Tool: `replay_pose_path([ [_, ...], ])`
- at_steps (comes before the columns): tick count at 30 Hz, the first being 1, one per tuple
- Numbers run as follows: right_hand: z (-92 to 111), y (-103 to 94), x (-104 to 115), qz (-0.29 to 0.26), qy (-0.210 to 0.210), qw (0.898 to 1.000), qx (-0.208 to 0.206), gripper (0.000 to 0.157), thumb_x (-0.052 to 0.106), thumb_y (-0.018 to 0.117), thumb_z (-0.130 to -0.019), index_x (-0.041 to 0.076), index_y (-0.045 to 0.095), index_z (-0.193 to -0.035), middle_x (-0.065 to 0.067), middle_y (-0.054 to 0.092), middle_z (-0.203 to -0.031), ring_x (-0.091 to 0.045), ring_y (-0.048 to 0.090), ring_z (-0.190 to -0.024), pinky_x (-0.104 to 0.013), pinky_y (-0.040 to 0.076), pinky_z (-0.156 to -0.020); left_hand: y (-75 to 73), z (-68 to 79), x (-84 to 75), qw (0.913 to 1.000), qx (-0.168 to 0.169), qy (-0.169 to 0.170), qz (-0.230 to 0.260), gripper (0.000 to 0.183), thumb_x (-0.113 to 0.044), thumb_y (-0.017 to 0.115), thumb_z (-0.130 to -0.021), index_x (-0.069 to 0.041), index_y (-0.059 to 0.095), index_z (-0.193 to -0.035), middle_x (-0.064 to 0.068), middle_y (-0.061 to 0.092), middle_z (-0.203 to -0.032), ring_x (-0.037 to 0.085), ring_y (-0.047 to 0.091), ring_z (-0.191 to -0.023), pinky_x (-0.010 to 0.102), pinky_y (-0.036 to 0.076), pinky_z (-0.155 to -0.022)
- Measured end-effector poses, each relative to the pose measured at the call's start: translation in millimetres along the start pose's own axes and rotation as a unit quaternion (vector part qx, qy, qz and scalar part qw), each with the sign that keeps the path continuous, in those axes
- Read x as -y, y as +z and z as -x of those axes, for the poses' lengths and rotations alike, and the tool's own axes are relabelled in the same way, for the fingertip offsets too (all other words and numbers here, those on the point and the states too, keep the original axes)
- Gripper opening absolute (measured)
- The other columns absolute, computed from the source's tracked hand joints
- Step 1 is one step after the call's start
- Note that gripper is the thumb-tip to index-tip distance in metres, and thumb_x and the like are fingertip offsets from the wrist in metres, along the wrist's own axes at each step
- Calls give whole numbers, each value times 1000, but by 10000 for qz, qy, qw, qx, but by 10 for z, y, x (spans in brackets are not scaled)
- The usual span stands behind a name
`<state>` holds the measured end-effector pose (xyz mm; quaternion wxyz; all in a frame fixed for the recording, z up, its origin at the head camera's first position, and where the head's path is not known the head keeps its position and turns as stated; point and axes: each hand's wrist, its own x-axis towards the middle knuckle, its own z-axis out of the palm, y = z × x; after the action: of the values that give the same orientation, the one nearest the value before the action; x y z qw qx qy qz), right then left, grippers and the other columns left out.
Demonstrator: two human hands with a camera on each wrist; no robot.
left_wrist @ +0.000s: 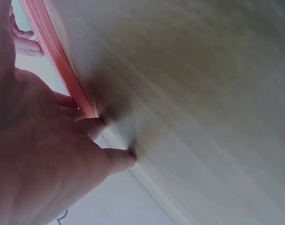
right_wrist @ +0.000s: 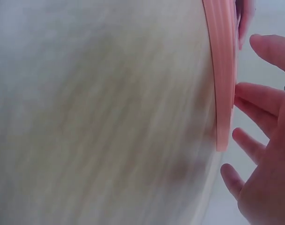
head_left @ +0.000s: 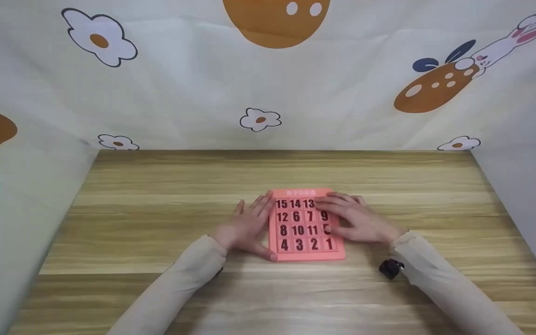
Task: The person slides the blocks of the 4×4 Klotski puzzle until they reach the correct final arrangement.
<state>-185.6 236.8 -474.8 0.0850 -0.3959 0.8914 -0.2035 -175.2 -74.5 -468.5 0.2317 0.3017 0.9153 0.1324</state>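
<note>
A pink number slide puzzle (head_left: 310,256) lies flat on the table, its square tiles bearing black numbers. 15, 14 and 13 stand in the top row; 4, 3, 2 and 1 fill the bottom row. My left hand (head_left: 245,229) rests along the puzzle's left edge, thumb at the lower left corner and fingers stretched toward the upper left. My right hand (head_left: 361,222) reaches over the right side, fingertips beside the 13 and thumb at the partly covered 5 tile (head_left: 327,229). Its fingers hide the grid's top right corner. Both wrist views show the puzzle's side edge (right_wrist: 221,70).
The wood-grain table (head_left: 156,186) extends around the puzzle on all sides. A pale cloth (head_left: 179,93) with flowers and orange shapes walls off its back and sides. A small black object (head_left: 391,268) is by the right sleeve's cuff.
</note>
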Motion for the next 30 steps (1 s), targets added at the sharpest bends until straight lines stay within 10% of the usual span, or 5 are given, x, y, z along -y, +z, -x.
replay_pose_path([
  [17, 322, 12, 92, 493, -292, 9983, -103, 53, 35, 60, -94, 13, 50, -141, -11, 38, -150, -36, 31, -136, -65, 22, -105, -3, -5, 0, 10000, 48, -75, 25, 136, -68, 76, -64, -4, -3, -154, 9, -16, -159, 24, -8, -145, 56, -4, -113],
  [30, 130, 6, 35, 672, 309, 9971, -194, 53, 32, 58, -96, 14, 46, -144, -12, 36, -152, -39, 25, -140, -65, 21, -106, 6, -10, 16, 10000, 42, -29, 8, 137, -69, 75, -63, -3, -4, -154, 10, -15, -159, 25, -8, -145, 56, -4, -113],
])
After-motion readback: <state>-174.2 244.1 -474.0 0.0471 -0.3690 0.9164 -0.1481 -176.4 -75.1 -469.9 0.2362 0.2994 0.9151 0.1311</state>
